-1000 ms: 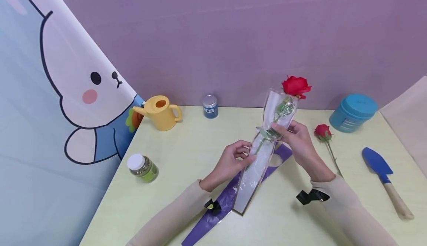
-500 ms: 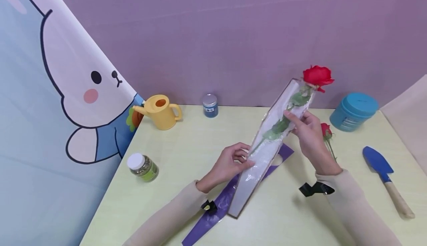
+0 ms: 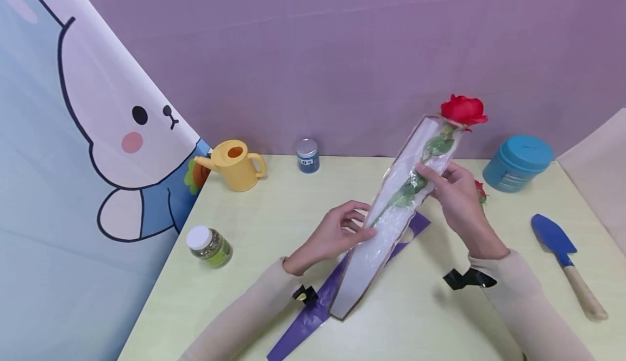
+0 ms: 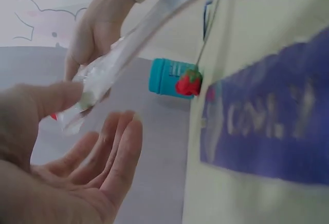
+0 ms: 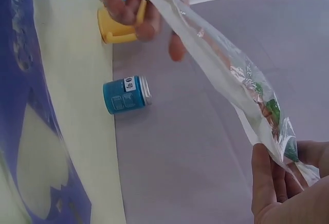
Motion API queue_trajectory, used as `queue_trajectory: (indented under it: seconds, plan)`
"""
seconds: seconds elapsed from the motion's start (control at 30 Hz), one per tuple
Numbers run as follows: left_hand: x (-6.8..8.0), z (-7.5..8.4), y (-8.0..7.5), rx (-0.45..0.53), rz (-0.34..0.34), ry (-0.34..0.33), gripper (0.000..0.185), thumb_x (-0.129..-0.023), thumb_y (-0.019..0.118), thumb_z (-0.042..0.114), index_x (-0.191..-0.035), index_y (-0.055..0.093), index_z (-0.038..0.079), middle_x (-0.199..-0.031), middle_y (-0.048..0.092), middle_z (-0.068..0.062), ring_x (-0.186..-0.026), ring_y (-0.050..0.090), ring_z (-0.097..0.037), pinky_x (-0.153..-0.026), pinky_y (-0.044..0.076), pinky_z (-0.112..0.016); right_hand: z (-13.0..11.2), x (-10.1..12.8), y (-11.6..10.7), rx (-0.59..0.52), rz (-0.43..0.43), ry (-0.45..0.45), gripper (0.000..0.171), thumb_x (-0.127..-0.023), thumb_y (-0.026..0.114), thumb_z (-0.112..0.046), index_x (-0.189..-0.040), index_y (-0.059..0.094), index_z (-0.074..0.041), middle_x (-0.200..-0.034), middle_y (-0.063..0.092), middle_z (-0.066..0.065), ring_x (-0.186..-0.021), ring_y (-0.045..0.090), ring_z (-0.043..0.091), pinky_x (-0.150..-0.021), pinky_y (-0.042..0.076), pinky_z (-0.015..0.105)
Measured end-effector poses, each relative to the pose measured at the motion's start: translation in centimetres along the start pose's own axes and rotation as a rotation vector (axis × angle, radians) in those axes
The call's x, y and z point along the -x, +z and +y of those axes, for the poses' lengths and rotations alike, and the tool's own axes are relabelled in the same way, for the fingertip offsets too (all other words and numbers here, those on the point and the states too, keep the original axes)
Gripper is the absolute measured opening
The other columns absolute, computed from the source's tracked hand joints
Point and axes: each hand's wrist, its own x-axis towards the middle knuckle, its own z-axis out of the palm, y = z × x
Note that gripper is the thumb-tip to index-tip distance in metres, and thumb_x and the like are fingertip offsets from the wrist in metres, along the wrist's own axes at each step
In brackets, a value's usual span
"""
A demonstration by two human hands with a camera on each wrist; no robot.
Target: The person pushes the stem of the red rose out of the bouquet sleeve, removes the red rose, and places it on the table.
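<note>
Right hand (image 3: 457, 200) pinches the rose sleeve (image 3: 386, 225) mid-frame; left hand (image 3: 337, 234) is spread, fingertips touching its side. Looks light, crinkly and slippery, so grab around the stem, not the bloom.

Rose (image 3: 462, 110) in sleeve (image 3: 391, 217), sleeve tip on table (image 3: 254, 209)

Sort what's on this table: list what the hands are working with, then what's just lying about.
In hand: wrapped rose, clear sleeve, right hand, left hand.
Lying about: purple sleeve, second rose, watering can, trowel, teal tub, small jars.
</note>
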Motion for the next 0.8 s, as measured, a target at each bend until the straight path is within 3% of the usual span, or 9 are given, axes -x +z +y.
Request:
queue_trajectory:
  seconds: [0.13, 0.2, 0.43, 0.6, 0.8]
  plan:
    - [-0.6, 0.8, 0.3, 0.032, 0.042, 0.014, 0.04, -0.097, 0.073, 0.014, -0.134, 0.063, 0.006, -0.113, 0.076, -0.022, -0.087, 0.076, -0.026, -0.076, 0.06, -0.023, 0.2, 0.3, 0.4, 0.113, 0.002, 0.006, 0.067, -0.096, 0.076, -0.033, -0.15, 0.05, -0.003, -0.117, 0.067, -0.011, -0.096, 0.073, 0.0, -0.084, 0.059, 0.015]
    - [-0.7, 1.1, 0.5, 0.044, 0.049, 0.013, 0.04, -0.097, 0.073, 0.014, -0.134, 0.063, 0.005, -0.112, 0.076, -0.023, -0.088, 0.077, -0.031, -0.076, 0.06, -0.022, 0.4, 0.4, 0.5, 0.16, 0.004, 0.002, 0.065, -0.097, 0.075, -0.034, -0.149, 0.05, -0.003, -0.117, 0.066, -0.011, -0.096, 0.072, 0.0, -0.084, 0.058, 0.014]
    - [-0.7, 1.4, 1.3, 0.054, 0.074, -0.02, 0.039, -0.094, 0.075, 0.011, -0.131, 0.064, 0.003, -0.106, 0.076, -0.025, -0.073, 0.066, -0.005, -0.069, 0.054, -0.018, 1.0, 0.6, 1.1, 0.176, 0.001, -0.01, 0.066, -0.097, 0.075, -0.029, -0.149, 0.049, 0.002, -0.113, 0.068, -0.014, -0.096, 0.072, -0.001, -0.084, 0.059, 0.015]
    - [-0.6, 1.2, 1.4, 0.062, 0.072, -0.004, 0.039, -0.094, 0.074, 0.007, -0.132, 0.063, 0.001, -0.108, 0.075, -0.029, -0.072, 0.064, -0.001, -0.068, 0.052, -0.016, 1.0, 0.9, 1.1, 0.196, -0.011, -0.004, 0.068, -0.097, 0.075, -0.032, -0.151, 0.048, -0.001, -0.118, 0.065, -0.014, -0.099, 0.07, -0.001, -0.085, 0.059, 0.015]
    - [-0.4, 1.2, 1.5, 0.084, 0.05, 0.009, 0.039, -0.096, 0.07, 0.001, -0.133, 0.06, -0.002, -0.109, 0.071, -0.033, -0.072, 0.061, 0.002, -0.064, 0.051, -0.015, 0.8, 0.6, 0.9, 0.097, -0.047, -0.01, 0.074, -0.099, 0.072, -0.037, -0.16, 0.039, -0.009, -0.134, 0.06, -0.007, -0.108, 0.069, -0.002, -0.086, 0.059, 0.017]
